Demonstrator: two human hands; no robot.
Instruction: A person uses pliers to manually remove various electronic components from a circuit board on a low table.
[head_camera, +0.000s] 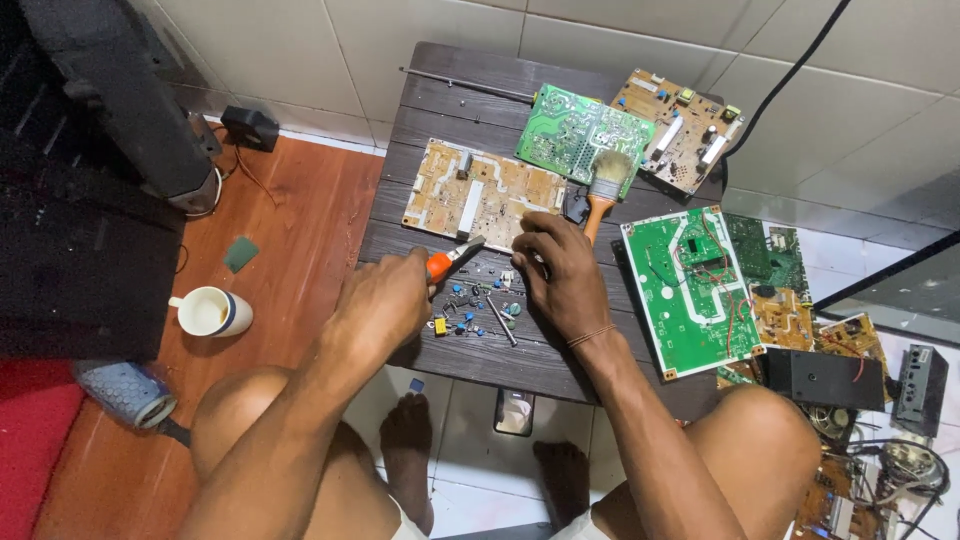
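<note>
Gripping orange-handled metal pliers (452, 256), the left hand (385, 300) works at the beige circuit board (480, 195) at twelve o'clock; right hand (555, 270) fingers pressed down, steadying it. Component-pulling step, likely; next needs precise jaw placement.

— Are there any packages, labels or signs here?
— None can be made out.
— Any screens?
— One: a phone (515, 411) lies flat on the pale floor tiles just below the table's near edge, between the person's feet. It is a dark upright rectangle, its glass reflecting pale light.
</note>
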